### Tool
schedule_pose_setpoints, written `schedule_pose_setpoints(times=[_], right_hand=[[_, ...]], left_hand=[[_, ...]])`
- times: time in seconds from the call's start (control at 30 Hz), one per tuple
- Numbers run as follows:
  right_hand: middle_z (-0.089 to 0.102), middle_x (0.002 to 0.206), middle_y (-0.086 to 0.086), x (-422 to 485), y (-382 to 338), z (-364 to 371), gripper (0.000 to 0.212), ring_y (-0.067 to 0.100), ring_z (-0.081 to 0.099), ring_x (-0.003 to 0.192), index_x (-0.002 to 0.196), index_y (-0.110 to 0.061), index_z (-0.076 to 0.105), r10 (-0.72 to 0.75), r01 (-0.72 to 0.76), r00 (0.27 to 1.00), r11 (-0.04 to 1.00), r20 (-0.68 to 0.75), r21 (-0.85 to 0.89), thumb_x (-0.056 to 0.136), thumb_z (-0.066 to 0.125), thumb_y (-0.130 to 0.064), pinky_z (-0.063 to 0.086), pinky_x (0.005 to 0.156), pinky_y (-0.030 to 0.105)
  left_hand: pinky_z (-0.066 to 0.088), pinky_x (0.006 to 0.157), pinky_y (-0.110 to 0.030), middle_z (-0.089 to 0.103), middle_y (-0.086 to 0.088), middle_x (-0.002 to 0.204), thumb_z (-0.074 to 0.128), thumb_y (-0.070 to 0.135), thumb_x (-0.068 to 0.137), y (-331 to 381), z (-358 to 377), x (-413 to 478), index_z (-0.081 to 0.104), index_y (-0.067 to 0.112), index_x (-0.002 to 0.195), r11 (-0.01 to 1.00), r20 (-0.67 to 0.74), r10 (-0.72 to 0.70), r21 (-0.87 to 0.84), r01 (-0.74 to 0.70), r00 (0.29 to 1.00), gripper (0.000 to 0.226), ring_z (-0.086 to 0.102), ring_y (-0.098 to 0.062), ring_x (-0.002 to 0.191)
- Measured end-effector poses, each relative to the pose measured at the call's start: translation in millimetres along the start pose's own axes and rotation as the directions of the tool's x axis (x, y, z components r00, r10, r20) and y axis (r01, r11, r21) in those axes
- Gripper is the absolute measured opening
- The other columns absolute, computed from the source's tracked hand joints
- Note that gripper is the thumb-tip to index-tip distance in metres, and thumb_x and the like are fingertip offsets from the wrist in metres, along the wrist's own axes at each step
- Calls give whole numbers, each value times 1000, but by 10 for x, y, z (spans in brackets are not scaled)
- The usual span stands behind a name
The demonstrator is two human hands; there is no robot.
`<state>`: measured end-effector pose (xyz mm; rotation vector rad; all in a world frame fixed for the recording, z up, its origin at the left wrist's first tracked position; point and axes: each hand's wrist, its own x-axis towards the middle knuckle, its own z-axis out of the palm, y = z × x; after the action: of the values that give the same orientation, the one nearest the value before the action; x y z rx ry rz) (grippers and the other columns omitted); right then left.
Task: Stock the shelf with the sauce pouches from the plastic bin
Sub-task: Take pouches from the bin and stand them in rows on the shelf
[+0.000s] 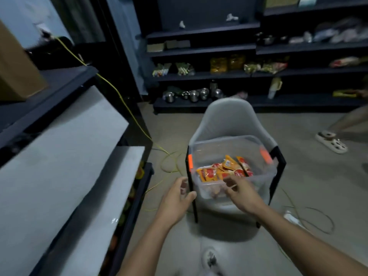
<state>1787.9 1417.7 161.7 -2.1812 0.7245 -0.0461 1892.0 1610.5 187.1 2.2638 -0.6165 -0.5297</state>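
A clear plastic bin point(229, 145) with orange latches sits on a grey chair point(229, 114). Inside it lie several orange and red sauce pouches point(225, 169). My right hand point(242, 193) reaches over the bin's near rim, fingers loosely bent, holding nothing. My left hand point(176, 198) hovers just left of the bin's near corner with fingers relaxed and empty. The shelf unit point(65, 148) with pale grey boards and dark frame stands at my left; a few orange packets point(140, 172) show on its lower level.
A yellow cable point(127, 108) runs down from the shelf unit and loops on the floor by the chair. Dark shelving point(219, 74) with goods and steel pots lines the back wall. Another person's sandalled foot point(331, 142) is at the right. A cardboard box point(16, 72) sits top left.
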Motion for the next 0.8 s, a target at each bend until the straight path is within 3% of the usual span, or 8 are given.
schedule_pose_setpoints(times=[0.07, 0.2, 0.27, 0.37, 0.43, 0.5, 0.67, 0.8], right_hand=[[65, 106, -2, 258, 190, -89, 28, 15, 63, 94, 118, -16, 62, 42, -42, 999, 999, -15, 33, 91, 61, -20, 51, 89, 35], [64, 103, -4, 870, 574, -164, 25, 13, 60, 99, 114, -13, 64, 142, -139, 989, 987, -31, 83, 90, 62, -14, 47, 88, 26], [63, 102, -3, 1191, 771, -207, 24, 12, 59, 98, 113, -10, 65, 202, -200, 979, 976, -12, 90, 89, 62, -12, 43, 87, 22], [65, 101, 4, 1649, 1090, -278, 20, 18, 60, 98, 109, -9, 65, 315, -315, 949, 943, 10, 105, 90, 61, -9, 45, 87, 25], [66, 93, 6, 1925, 1308, -319, 10, 19, 61, 86, 98, -11, 63, 378, -379, 925, 920, 31, 97, 91, 58, -7, 46, 72, 22], [65, 84, 7, 2191, 1530, -345, 7, 20, 60, 79, 88, -9, 60, 442, -445, 895, 891, 52, 86, 92, 55, -6, 43, 63, 23], [67, 91, 5, 2720, 2147, -221, 5, 23, 64, 89, 97, -12, 59, 550, -551, 825, 834, 132, -28, 92, 56, -14, 51, 78, 34], [67, 101, 9, 2971, 2617, 7, 27, 26, 66, 95, 108, -7, 57, 610, -596, 758, 791, 230, -137, 84, 63, -18, 55, 86, 40]], left_hand=[[41, 80, -9, 57, 14, 108, 66, 26, 90, 65, 156, 331, 49, 31, 126, 1000, 49, 16, 2, -16, 999, 40, 57, -5, 99], [48, 96, -31, 59, 0, 124, 65, 27, 89, 25, 563, 1081, 45, 24, 138, 989, 230, 48, 127, -78, 972, 53, 59, -15, 106], [46, 98, -32, 58, 0, 126, 64, 31, 89, -20, 786, 1480, 46, 22, 137, 974, 321, 28, 203, -97, 947, 52, 56, -17, 113], [47, 96, -30, 58, 2, 117, 64, 26, 90, -34, 1122, 2055, 50, 20, 134, 987, 366, -28, 158, -33, 930, 46, 57, -17, 112], [47, 96, -30, 58, 4, 112, 65, 22, 90, -39, 1363, 2429, 53, 19, 130, 995, 376, -84, 88, 54, 923, 42, 58, -18, 111], [47, 98, -30, 61, -2, 119, 65, 22, 91, -45, 1627, 2780, 52, 18, 132, 992, 385, -128, 53, 117, 914, 43, 59, -18, 111], [48, 93, -31, 64, -2, 122, 64, 28, 92, -177, 2306, 3428, 53, 20, 130, 984, 415, -175, 86, 153, 893, 40, 60, -20, 111], [48, 95, -37, 59, -5, 128, 63, 31, 89, -391, 2787, 3611, 54, 15, 130, 964, 467, -132, 265, 4, 874, 45, 55, -24, 115]])
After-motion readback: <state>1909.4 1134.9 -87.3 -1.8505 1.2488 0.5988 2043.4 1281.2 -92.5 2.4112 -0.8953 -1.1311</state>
